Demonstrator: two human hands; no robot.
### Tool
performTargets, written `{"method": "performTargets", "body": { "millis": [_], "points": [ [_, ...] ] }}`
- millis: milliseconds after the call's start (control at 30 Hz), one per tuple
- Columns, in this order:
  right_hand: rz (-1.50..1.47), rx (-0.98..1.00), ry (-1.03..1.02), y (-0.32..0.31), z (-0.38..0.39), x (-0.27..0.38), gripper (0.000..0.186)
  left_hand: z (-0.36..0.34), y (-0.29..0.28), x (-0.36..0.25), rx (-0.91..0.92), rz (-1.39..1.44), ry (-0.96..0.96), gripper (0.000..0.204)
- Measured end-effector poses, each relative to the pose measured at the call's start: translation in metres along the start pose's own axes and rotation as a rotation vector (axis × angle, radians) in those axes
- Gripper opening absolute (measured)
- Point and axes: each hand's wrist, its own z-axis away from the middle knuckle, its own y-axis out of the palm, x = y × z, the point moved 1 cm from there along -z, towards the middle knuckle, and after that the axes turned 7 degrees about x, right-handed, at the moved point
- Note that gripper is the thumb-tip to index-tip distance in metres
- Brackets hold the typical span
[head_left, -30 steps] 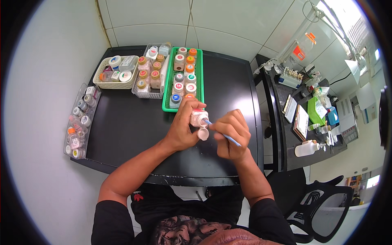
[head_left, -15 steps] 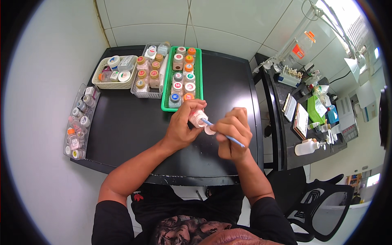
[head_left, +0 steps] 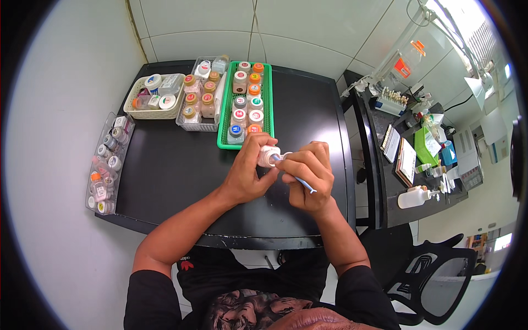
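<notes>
My left hand is closed around a small pinkish-white bottle, tilted with its open mouth toward my right hand. In my right hand is a thin light-blue stick, pinched between the fingers. Its front end reaches into the bottle's mouth; its other end sticks out below my fingers. A round white cap shows between the bottle and my right fingers; I cannot tell what holds it. Just beyond my left hand stands a green basket of small bottles with coloured lids.
Left of the green basket are a clear bin of gold- and red-lidded bottles, a cream basket and a long clear tray of small jars. A black side table at right carries a white pump bottle. A chair stands lower right.
My right hand has shifted slightly left and up, and the stick sits deeper in the bottle. The white cap has gone from below the bottle's mouth to above it.
</notes>
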Motion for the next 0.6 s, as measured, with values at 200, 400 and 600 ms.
{"method": "performTargets", "body": {
  "millis": [200, 400, 600],
  "points": [
    [-0.114, 0.038, 0.032, -0.009, 0.0, -0.003, 0.015, -0.001, 0.0, 0.0, 0.005, -0.003, 0.078, 0.06],
    [-0.062, 0.016, 0.016, -0.006, -0.005, 0.0, 0.011, -0.002, 0.001, 0.001, 0.011, 0.021, 0.053, 0.059],
    [0.006, -0.015, 0.118, -0.007, 0.0, -0.001, 0.012, 0.0, 0.004, -0.002, 0.021, 0.008, 0.021, 0.058]
  ]
}}
